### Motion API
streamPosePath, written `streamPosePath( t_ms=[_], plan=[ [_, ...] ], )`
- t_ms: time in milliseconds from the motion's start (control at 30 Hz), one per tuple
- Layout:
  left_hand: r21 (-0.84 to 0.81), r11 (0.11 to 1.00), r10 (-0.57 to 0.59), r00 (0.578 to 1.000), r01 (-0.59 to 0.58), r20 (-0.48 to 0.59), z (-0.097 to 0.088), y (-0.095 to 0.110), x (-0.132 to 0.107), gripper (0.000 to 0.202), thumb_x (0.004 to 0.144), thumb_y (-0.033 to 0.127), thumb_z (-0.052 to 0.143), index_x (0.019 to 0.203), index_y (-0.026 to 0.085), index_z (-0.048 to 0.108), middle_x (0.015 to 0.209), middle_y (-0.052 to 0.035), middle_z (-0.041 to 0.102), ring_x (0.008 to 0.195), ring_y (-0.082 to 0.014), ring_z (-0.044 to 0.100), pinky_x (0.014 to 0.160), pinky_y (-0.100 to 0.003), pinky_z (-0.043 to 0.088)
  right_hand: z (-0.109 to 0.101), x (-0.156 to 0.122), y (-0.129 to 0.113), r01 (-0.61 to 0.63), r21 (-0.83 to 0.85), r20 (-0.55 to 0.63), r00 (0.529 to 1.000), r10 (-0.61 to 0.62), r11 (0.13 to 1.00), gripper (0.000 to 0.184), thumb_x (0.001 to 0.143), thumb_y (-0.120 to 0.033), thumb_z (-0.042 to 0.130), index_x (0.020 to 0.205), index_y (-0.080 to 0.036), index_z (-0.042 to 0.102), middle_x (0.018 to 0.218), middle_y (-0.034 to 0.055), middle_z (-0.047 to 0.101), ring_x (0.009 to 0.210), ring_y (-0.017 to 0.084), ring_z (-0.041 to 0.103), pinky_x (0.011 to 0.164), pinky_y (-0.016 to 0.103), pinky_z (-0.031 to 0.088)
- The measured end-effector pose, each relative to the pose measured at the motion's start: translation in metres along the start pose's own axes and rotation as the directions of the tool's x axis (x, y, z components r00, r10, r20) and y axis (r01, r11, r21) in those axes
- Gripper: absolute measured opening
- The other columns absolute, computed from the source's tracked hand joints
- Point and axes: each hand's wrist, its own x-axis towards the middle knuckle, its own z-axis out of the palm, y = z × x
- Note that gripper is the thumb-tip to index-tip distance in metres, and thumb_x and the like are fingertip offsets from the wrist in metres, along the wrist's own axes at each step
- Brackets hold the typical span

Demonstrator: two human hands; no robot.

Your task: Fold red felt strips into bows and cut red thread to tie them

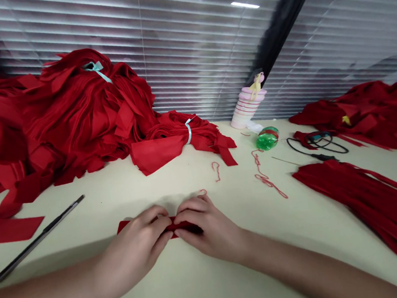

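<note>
Green plastic container (267,138), red thread (264,179) just beside; left hand (139,237), right hand (212,226) pinch red cloth (173,227).

2 hands (138,246) (213,228), 1 cup (246,109), 2 lt-blue ties (97,66) (188,132)

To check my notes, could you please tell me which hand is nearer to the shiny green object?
Right: the right hand is left of the green object, on its near side; the left hand is farther left.
</note>
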Motion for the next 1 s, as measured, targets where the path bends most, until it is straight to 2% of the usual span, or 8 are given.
streamPosePath(
  t_ms=[133, 267, 400, 567, 733, 1000],
  plan=[
    [0.025, 0.997, -0.069, 0.997, 0.069, 0.021, -0.0014, -0.0012, 0.0036, 0.018, 0.091, 0.025, 0.042, 0.092, 0.022, 0.059, 0.095, -0.002, 0.049, 0.078, -0.0129, 0.056, 0.063, -0.026, 0.041, 0.0004, -0.0002, 0.0005, -0.031, 0.016, -0.003, 1.0, 0.031, 0.999, 0.006, 0.078, -0.018, 0.063, 0.083, -0.017, 0.063, 0.087, 0.0004, 0.063, 0.083, 0.013, 0.056, 0.086, 0.034, 0.03],
    [-0.05, 0.997, -0.054, 0.998, 0.055, 0.013, -0.0019, -0.0033, 0.0079, 0.018, 0.09, 0.026, 0.044, 0.085, 0.019, 0.059, 0.086, -0.0011, 0.05, 0.072, -0.0112, 0.054, 0.065, -0.025, 0.042, -0.0008, 0.002, -0.0005, -0.048, 0.018, 0.026, 0.999, 0.047, 0.999, 0.006, 0.078, -0.018, 0.062, 0.083, -0.018, 0.063, 0.086, -0.0002, 0.063, 0.084, 0.013, 0.056, 0.087, 0.035, 0.029],
    [-0.033, 0.998, -0.055, 0.998, 0.056, 0.019, -0.0026, -0.0038, 0.0085, 0.018, 0.09, 0.026, 0.043, 0.083, 0.019, 0.059, 0.085, -0.0012, 0.051, 0.072, -0.0119, 0.054, 0.062, -0.024, 0.042, -0.0025, 0.0046, -0.0018, -0.079, 0.021, 0.062, 0.995, 0.078, 0.997, 0.005, 0.077, -0.017, 0.062, 0.082, -0.018, 0.063, 0.085, -0.0008, 0.063, 0.085, 0.013, 0.056, 0.084, 0.034, 0.03],
    [-0.022, 0.999, -0.024, 1.0, 0.024, 0.005, -0.0032, -0.0029, 0.0086, 0.02, 0.09, 0.025, 0.043, 0.082, 0.018, 0.06, 0.084, -0.0025, 0.052, 0.07, -0.012, 0.054, 0.07, -0.026, 0.046, -0.0029, 0.0048, -0.0014, -0.119, 0.014, 0.097, 0.988, 0.117, 0.993, 0.005, 0.078, -0.017, 0.061, 0.083, -0.019, 0.062, 0.09, -0.0002, 0.06, 0.088, 0.013, 0.055, 0.087, 0.036, 0.028],
    [0.04, 0.998, 0.043, 0.999, -0.042, -0.022, -0.0017, -0.0041, 0.009, 0.023, 0.09, 0.025, 0.041, 0.081, 0.017, 0.06, 0.081, -0.0033, 0.053, 0.074, -0.0135, 0.054, 0.069, -0.025, 0.046, -0.003, 0.0052, -0.0029, -0.127, 0.008, 0.124, 0.984, 0.125, 0.992, 0.003, 0.08, -0.016, 0.059, 0.08, -0.019, 0.061, 0.09, -0.0005, 0.058, 0.088, 0.012, 0.055, 0.087, 0.035, 0.029],
    [0.204, 0.979, -0.011, 0.997, -0.003, 0.07, -0.0034, 0.0015, 0.0069, 0.022, 0.091, 0.019, 0.035, 0.081, 0.015, 0.054, 0.084, -0.0052, 0.053, 0.08, -0.019, 0.055, 0.07, -0.034, 0.046, -0.0073, 0.0064, -0.0043, -0.11, -0.062, 0.151, 0.981, 0.118, 0.992, 0.003, 0.081, -0.017, 0.059, 0.081, -0.018, 0.062, 0.09, 0.0018, 0.059, 0.09, 0.014, 0.055, 0.088, 0.036, 0.03]
  ],
)
